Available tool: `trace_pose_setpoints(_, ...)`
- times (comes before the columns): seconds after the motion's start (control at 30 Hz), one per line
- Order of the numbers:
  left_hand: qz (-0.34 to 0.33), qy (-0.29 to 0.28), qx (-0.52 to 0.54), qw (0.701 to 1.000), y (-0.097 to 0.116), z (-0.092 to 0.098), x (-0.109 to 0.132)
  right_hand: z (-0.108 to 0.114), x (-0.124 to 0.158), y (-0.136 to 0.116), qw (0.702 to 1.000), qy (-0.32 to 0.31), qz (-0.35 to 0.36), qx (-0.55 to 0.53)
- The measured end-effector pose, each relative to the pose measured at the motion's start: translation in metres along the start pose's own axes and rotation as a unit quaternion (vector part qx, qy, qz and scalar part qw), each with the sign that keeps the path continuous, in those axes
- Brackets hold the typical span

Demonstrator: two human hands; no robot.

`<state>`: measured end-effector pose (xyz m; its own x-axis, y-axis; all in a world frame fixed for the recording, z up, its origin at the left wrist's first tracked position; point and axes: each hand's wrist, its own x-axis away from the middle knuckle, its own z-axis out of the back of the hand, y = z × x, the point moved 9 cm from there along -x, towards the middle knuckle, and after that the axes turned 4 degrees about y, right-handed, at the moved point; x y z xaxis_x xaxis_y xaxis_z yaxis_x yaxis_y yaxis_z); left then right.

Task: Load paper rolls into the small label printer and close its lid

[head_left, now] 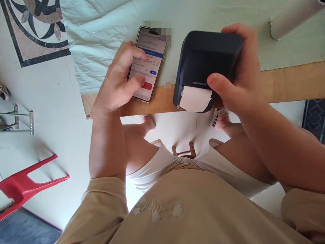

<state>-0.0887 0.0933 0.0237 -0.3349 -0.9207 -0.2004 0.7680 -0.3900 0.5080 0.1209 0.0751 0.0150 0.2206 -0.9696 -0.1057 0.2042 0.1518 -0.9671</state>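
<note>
My left hand (119,79) rests on a smartphone (149,61) that lies on the table edge, its screen lit with a timer and a red button. The thumb hovers over the lower screen and the fingers curl over the phone's left side. My right hand (236,78) is wrapped round a dark label printer (205,61) marked NIIMBOT, thumb on its front. A strip of white label paper (195,98) with a torn edge sticks out of the printer's slot.
The wooden table (291,81) is covered by a pale green cloth (101,37). A white roll (289,15) lies at the far right. A red plastic stool (25,183) stands on the tiled floor at left, beside a metal rack (17,118).
</note>
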Motion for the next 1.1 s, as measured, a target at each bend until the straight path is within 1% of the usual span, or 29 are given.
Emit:
trace_pose_setpoints(0.07,0.014,0.066,0.045,0.997,-0.005,0.010,0.000,0.000,0.000,0.000,1.000,0.000,-0.001,0.004)
trace_pose_setpoints(0.17,0.038,0.182,0.063,0.980,-0.015,0.027,0.003,0.002,0.001,0.001,1.000,0.002,-0.002,0.008)
trace_pose_setpoints(0.2,0.046,0.208,0.069,0.975,-0.018,0.031,0.005,0.002,0.001,0.001,1.000,0.002,-0.002,0.010)
trace_pose_setpoints(0.27,0.058,0.235,0.088,0.966,-0.020,0.034,0.007,0.002,0.001,0.002,1.000,0.002,-0.001,0.012)
trace_pose_setpoints(0.43,0.060,0.241,0.118,0.961,-0.015,0.034,0.007,0.002,0.001,0.003,1.000,0.003,-0.002,0.017)
trace_pose_setpoints(0.67,0.060,0.266,0.126,0.954,-0.017,0.035,0.008,0.004,0.001,0.002,0.999,0.010,-0.002,0.031)
trace_pose_setpoints(0.8,0.070,0.262,0.115,0.956,-0.009,0.038,0.007,0.003,0.001,0.004,1.000,0.013,0.003,0.028)
trace_pose_setpoints(0.87,0.071,0.271,0.109,0.954,-0.005,0.041,0.007,0.003,0.001,0.004,1.000,0.017,0.005,0.020)
trace_pose_setpoints(0.9,0.062,0.278,0.103,0.953,-0.002,0.043,0.008,0.003,0.001,0.004,1.000,0.019,0.004,0.016)
trace_pose_setpoints(1.0,0.001,0.293,0.066,0.954,0.009,0.048,0.008,0.003,0.001,0.003,1.000,0.018,0.000,0.014)
trace_pose_setpoints(1.03,-0.008,0.298,0.054,0.953,0.011,0.049,0.009,0.003,0.001,0.003,1.000,0.016,-0.003,0.013)
trace_pose_setpoints(1.1,0.004,0.306,0.047,0.951,0.010,0.050,0.010,0.003,0.001,0.003,1.000,0.014,-0.006,0.011)
